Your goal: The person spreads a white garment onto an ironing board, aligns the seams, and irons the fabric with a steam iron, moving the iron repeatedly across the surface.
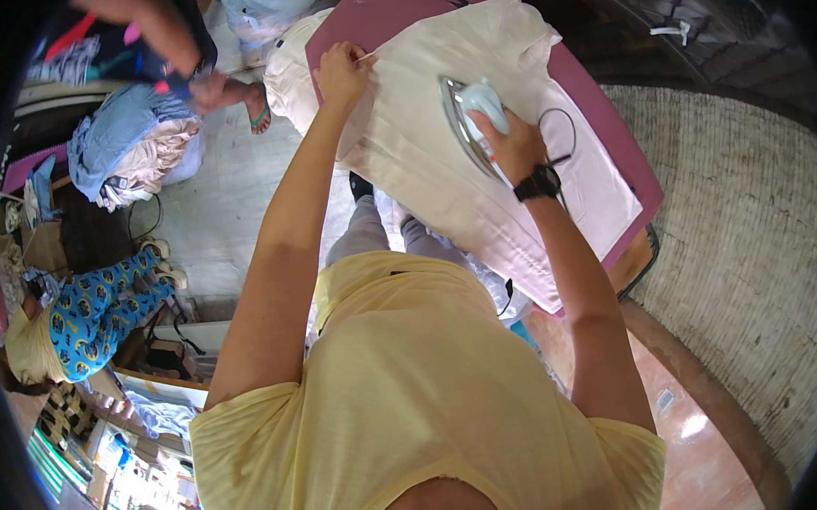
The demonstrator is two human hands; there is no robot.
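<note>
A pale cream garment (419,114), apparently a shirt, lies spread over a maroon ironing board (366,14), part of it hanging over the board's left side. My right hand (516,146), with a black watch on its wrist, is wrapped round the handle of a white and pale blue clothes iron (481,96). The iron's metal soleplate edge faces left, over the middle of the cloth. Near the board's left edge, my left hand (341,72) pinches the garment's edge between closed fingers. A dark cord runs from the iron past my right wrist.
Piled blue and pale clothes (130,141) stand at the left. A blurred person (147,37) is at the upper left, and another in blue patterned trousers (103,311) at the far left. A plastic bag (272,6) sits behind. Slatted flooring (704,190) lies at the right.
</note>
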